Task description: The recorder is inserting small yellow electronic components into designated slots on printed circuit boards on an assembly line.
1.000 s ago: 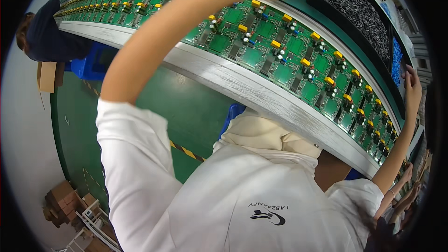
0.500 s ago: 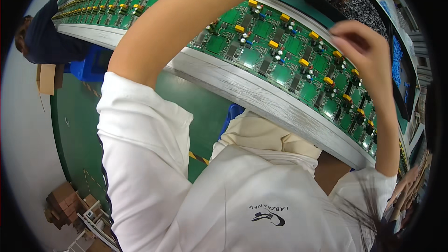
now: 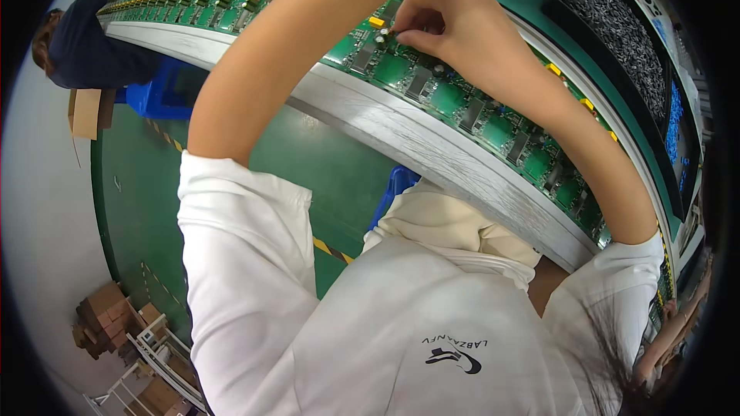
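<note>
My right hand (image 3: 474, 35) reaches over a row of green circuit boards (image 3: 447, 97). Its thumb and index finger are pinched together beside small round capacitors and a yellow block-shaped component (image 3: 377, 23). Whatever sits between the fingertips, if anything, is too small to make out. My left forearm (image 3: 289, 38) stretches across the boards and leaves the picture at the top edge, so the left hand is hidden from sight. Beyond the boards, a black tray (image 3: 552, 6) holds many small dark and silvery parts.
A scratched pale rail (image 3: 408, 125) edges the boards on my side. Small blue parts (image 3: 674, 125) lie in a further tray section at right. At far left sits another person (image 3: 96, 42) near a blue bin (image 3: 163, 94). Cardboard boxes (image 3: 108, 316) are stacked lower left.
My right hand has swung left and come down to the boards, its fingers now pinched. My left hand, earlier above the tray of small parts, has gone out of the picture at the top.
</note>
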### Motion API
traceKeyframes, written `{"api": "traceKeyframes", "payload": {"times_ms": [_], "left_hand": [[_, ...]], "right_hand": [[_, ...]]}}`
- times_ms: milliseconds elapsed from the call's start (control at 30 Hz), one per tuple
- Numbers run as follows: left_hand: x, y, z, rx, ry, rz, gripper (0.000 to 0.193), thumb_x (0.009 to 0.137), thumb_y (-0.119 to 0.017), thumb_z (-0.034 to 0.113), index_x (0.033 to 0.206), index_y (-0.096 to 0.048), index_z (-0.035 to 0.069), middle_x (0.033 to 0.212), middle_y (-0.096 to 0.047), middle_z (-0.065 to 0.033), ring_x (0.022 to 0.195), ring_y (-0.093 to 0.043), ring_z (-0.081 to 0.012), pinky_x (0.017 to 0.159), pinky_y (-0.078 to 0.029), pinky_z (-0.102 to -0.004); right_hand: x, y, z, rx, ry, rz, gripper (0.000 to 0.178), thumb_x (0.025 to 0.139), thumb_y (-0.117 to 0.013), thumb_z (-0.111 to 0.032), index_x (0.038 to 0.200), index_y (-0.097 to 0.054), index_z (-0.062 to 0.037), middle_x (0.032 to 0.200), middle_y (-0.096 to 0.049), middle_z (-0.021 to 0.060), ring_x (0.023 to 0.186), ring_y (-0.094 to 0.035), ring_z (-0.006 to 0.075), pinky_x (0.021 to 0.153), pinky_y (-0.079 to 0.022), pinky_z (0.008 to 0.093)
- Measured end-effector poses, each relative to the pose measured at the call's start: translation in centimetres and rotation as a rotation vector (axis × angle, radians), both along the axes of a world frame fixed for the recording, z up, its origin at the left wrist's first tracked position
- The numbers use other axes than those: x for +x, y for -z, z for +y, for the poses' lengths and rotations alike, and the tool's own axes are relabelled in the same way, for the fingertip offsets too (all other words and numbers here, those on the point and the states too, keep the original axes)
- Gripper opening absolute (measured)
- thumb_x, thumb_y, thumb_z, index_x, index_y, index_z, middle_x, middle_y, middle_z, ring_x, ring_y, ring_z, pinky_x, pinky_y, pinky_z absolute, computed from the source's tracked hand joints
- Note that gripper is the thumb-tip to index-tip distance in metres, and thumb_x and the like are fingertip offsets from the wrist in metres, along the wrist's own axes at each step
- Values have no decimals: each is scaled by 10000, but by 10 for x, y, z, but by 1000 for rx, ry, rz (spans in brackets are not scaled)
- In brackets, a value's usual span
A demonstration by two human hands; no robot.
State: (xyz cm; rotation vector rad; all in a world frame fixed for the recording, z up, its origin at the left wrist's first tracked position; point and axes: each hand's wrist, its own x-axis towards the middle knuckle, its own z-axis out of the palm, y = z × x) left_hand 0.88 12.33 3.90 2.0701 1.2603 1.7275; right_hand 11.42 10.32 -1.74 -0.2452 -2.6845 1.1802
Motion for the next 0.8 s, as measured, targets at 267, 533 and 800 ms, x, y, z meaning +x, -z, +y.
{"api": "traceKeyframes", "payload": {"times_ms": [267, 533, 800], "left_hand": [[-8, 12, -111, -189, -325, -111, 157, 863, -652, 92, 950, -728, -15, 768, -672, -28, 615, -532, -51, 527, -404, -213], [-22, 55, -189, -296, -564, -358, 142, 849, -675, 83, 971, -745, 71, 859, -656, 3, 770, -527, -73, 687, -377, -231], [-25, 68, -219, -363, -690, -322, 188, 918, -615, 70, 1070, -695, -8, 907, -617, 3, 817, -522, -70, 726, -398, -202]], "right_hand": [[-2, -4, -4, 43, 0, 2, 131, 763, -693, -58, 852, -654, 30, 754, -656, 103, 710, -640, 191, 682, -499, 311], [-2, 0, -8, 141, 9, -3, 125, 771, -702, -78, 871, -674, -9, 722, -644, 61, 629, -549, 147, 609, -457, 292], [1, 4, -11, 124, 45, -1, 121, 785, -705, -90, 882, -680, -22, 711, -638, 49, 596, -489, 127, 581, -431, 272]]}}
